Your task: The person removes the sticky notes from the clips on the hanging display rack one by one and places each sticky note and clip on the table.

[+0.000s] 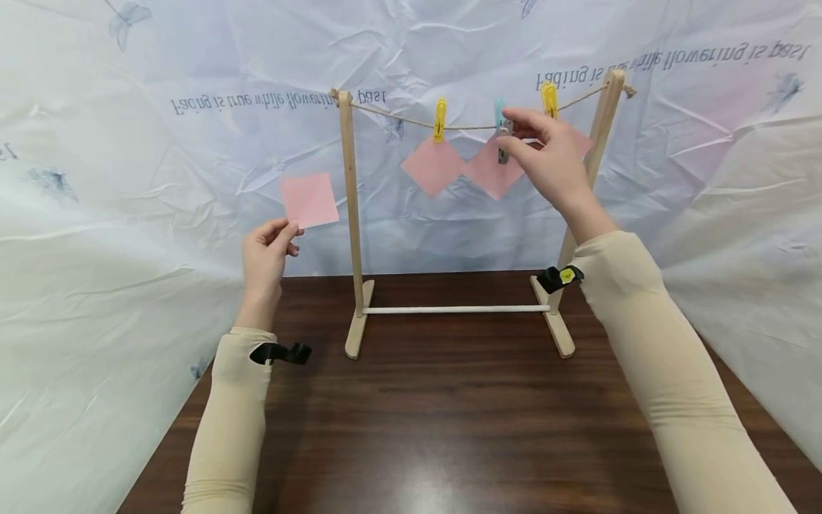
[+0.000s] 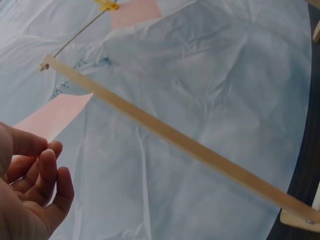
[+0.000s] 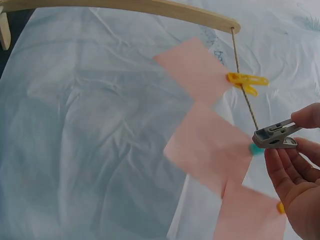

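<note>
My left hand (image 1: pixel 266 253) pinches a pink paper square (image 1: pixel 310 201) by its lower edge, left of the wooden stand. Between thumb and fingers, my right hand (image 1: pixel 552 157) holds a grey clothespin (image 3: pixel 275 136) in front of the line. Behind that clothespin, a teal clothespin (image 1: pixel 499 111) clips the middle pink paper (image 1: pixel 491 173) to the string. To its left hangs another pink paper (image 1: pixel 432 169) under a yellow clothespin (image 1: pixel 439 120). On the right, a yellow clothespin (image 1: pixel 549 98) holds a third paper (image 3: pixel 192 70), partly hidden by my right hand in the head view.
The string (image 1: pixel 398 116) runs between two wooden posts (image 1: pixel 350 193), joined low down by a white rod (image 1: pixel 456 310). The stand is on a dark brown table (image 1: pixel 411 407). Wrinkled white sheeting (image 1: pixel 160 164) with printed lettering rises behind and at both sides.
</note>
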### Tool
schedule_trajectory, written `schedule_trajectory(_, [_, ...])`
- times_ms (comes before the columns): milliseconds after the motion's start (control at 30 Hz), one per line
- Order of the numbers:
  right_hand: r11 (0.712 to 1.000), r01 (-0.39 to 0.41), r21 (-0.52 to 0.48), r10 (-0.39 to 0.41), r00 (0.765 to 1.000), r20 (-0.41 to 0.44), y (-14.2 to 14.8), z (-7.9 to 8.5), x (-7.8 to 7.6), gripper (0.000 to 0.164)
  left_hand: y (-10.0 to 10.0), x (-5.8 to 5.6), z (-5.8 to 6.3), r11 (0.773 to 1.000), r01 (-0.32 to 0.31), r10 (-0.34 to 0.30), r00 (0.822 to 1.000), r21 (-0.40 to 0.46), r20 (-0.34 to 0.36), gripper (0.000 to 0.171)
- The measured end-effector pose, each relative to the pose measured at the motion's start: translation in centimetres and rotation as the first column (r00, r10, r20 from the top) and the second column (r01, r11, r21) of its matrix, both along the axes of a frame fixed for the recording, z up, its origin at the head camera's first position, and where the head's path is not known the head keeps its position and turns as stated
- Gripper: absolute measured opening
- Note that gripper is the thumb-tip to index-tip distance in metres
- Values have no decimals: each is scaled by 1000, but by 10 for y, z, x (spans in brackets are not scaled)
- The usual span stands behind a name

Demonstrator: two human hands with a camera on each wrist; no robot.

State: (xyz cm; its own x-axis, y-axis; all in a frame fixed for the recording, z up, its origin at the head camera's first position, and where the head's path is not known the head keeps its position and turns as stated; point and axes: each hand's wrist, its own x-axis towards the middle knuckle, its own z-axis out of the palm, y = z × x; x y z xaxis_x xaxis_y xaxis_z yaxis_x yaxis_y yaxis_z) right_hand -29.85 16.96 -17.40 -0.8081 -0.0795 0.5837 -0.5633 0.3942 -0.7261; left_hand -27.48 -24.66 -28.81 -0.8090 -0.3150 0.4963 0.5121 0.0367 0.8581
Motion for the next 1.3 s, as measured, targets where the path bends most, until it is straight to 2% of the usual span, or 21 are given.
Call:
schedule_trajectory(167, [998,70,-7,-70,997,-40,17,-14,-1,48,-13,6,-8,1000,-22,23,999,-16,43,14])
schedule_trajectory(400, [995,103,-18,-104,994,-42,38,-37,0,47,-30,15,-20,998,-36,42,992,-48,117,19])
schedule_trajectory(633, [990,143,-5,-144,989,-23,59,-58,4,45,-41,17,-38,985,-77,105,976,-153,189,25])
schedule_trajectory(833, [988,155,26,-155,988,-11,74,-81,8,45,-46,23,-47,983,-51,97,959,-176,265,30])
schedule_trajectory(900, [986,164,14,-164,986,-4,79,-89,8,46,-47,24,-50,982,-47,96,959,-185,268,30])
schedule_trajectory(1167, [975,216,-45,-216,976,2,99,-113,12,44,-58,21,-83,962,-43,121,953,-269,278,33])
schedule_trajectory(1300, [973,223,-65,-225,974,-13,109,-126,15,43,-64,23,-97,932,-32,143,948,-361,283,34])
